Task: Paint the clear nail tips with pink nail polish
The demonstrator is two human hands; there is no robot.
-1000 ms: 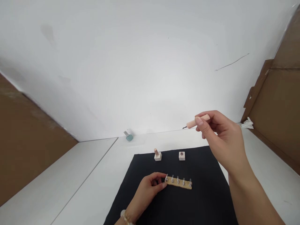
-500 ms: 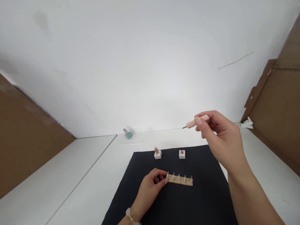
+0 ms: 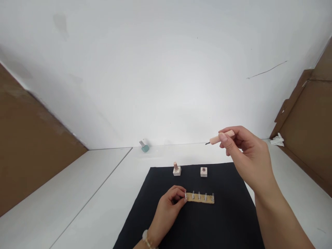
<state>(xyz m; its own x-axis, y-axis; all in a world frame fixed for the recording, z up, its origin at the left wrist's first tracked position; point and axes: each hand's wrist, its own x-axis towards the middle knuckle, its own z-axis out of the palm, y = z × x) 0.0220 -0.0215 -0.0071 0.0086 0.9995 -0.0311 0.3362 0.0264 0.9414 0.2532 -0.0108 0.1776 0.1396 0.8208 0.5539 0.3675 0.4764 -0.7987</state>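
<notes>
In my right hand (image 3: 246, 152) is a pink nail polish brush cap (image 3: 221, 137), pinched between thumb and fingers, its dark bristle tip pointing left. That hand is raised above the far right part of the black mat (image 3: 220, 228). My left hand (image 3: 169, 204) grips the left end of a tan strip (image 3: 195, 198) lying on the mat. Several clear nail tips (image 3: 199, 196) stand upright along the strip. Behind it sits an open square nail polish bottle (image 3: 203, 172) without its cap. A capped pink nail polish bottle (image 3: 176, 170) stands to its left.
A teal nail polish bottle (image 3: 145, 148) leans near the white wall (image 3: 166, 86). Crumpled white tissue (image 3: 277, 140) lies in the right corner beside a brown panel (image 3: 313, 128). Another brown panel (image 3: 33, 138) borders the left side of the white table (image 3: 85, 200).
The view has shifted slightly, so most things appear a little farther right. Both hands keep their holds, on the brush cap and on the strip.
</notes>
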